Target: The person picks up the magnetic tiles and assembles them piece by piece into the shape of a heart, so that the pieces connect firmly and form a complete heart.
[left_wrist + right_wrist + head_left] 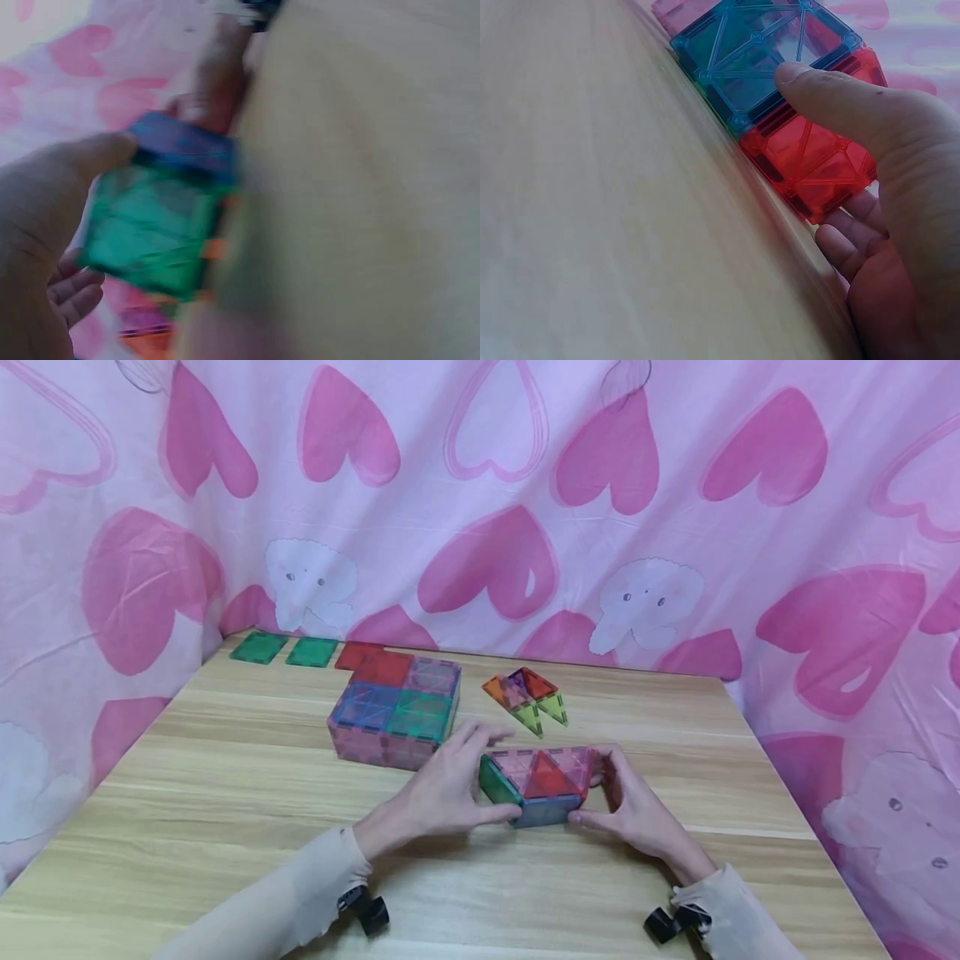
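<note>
A low trapezoid box of translucent magnetic tiles point(551, 777) stands on the table, with pink and red triangles on top, a blue front and a green left side point(154, 225). My left hand point(450, 785) holds its left end, thumb at the front corner and fingers toward the back. At the right end my right hand point(637, 802) grips it, thumb on the blue front tile point(742, 75) and fingers bent behind the red side tile point(817, 157). A larger square box of magnetic tiles point(390, 710), topped in red, purple, blue and green, sits beyond my left hand.
Behind the trapezoid box lies a small cluster of triangle tiles point(525, 693) in orange, purple, red and yellow-green. Two green square tiles point(311, 652) and a red tile point(356, 654) lie along the back edge. A pink heart-patterned curtain point(487, 527) surrounds the wooden table point(225, 802).
</note>
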The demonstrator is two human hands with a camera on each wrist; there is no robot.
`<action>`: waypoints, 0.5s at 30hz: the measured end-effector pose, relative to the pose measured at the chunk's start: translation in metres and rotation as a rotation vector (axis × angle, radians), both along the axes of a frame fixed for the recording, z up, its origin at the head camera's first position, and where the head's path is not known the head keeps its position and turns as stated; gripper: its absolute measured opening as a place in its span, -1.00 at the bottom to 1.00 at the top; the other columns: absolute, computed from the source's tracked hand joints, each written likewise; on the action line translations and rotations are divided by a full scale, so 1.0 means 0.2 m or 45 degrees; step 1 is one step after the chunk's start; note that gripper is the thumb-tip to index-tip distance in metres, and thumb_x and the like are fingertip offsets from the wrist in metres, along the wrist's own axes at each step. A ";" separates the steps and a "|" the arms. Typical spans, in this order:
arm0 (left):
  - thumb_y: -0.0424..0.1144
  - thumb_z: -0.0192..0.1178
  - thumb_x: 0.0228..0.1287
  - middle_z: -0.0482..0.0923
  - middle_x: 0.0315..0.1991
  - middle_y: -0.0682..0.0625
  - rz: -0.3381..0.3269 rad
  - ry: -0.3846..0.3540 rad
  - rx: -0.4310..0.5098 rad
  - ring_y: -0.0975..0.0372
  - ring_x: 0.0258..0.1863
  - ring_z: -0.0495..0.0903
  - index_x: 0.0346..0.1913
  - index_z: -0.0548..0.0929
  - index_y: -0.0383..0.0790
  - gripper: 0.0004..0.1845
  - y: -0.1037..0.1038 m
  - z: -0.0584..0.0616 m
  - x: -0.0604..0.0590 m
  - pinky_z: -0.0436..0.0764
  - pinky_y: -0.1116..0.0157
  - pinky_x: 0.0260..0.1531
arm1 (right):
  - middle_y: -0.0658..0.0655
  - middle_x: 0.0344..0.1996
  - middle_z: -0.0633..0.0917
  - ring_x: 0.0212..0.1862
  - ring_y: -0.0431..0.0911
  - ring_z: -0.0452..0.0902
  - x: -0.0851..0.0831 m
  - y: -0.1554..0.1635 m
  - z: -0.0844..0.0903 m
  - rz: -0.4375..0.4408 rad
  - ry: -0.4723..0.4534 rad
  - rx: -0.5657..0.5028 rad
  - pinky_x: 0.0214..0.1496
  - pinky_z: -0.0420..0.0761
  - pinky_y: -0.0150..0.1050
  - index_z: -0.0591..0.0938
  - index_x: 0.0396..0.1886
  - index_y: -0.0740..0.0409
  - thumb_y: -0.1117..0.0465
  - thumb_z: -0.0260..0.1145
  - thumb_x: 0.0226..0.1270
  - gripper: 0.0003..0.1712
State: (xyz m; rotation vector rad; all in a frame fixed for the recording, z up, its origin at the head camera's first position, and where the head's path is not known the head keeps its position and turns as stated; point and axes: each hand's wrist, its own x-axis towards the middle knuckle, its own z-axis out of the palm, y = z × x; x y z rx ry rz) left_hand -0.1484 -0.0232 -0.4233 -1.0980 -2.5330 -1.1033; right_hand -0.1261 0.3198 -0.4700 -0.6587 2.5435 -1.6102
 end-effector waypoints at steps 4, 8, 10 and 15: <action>0.05 0.69 0.20 0.49 0.49 -0.02 -0.014 0.141 0.142 0.14 0.47 0.50 0.61 0.44 -0.11 -0.02 -0.12 0.18 -0.07 0.57 -0.04 0.46 | 0.09 0.30 0.60 0.25 -0.01 0.57 -0.01 0.00 0.01 0.002 -0.004 0.016 0.35 0.55 -0.39 0.34 0.55 -0.02 0.23 0.78 0.20 0.04; -0.02 0.65 0.24 0.53 0.47 -0.01 0.073 0.216 0.241 0.13 0.47 0.48 0.57 0.51 -0.06 -0.13 -0.32 0.34 -0.17 0.53 -0.09 0.46 | 0.11 0.30 0.60 0.24 -0.03 0.58 -0.01 -0.01 0.01 0.005 0.003 0.022 0.32 0.58 -0.36 0.32 0.56 0.00 0.23 0.79 0.19 0.07; -0.04 0.62 0.25 0.54 0.46 -0.02 0.131 0.218 0.247 0.11 0.47 0.48 0.54 0.54 -0.04 -0.18 -0.43 0.36 -0.23 0.50 -0.13 0.46 | 0.15 0.32 0.58 0.24 -0.03 0.58 -0.01 -0.01 0.02 0.026 -0.002 -0.012 0.31 0.59 -0.35 0.29 0.56 0.05 0.28 0.78 0.18 0.09; -0.07 0.58 0.33 0.50 0.53 -0.08 0.272 0.086 0.208 0.03 0.54 0.44 0.62 0.49 0.04 -0.18 -0.72 0.28 -0.39 0.41 -0.25 0.51 | 0.28 0.32 0.54 0.26 -0.03 0.58 -0.02 -0.01 0.00 0.074 -0.026 -0.127 0.31 0.62 -0.34 0.25 0.50 0.19 0.43 0.75 0.14 0.08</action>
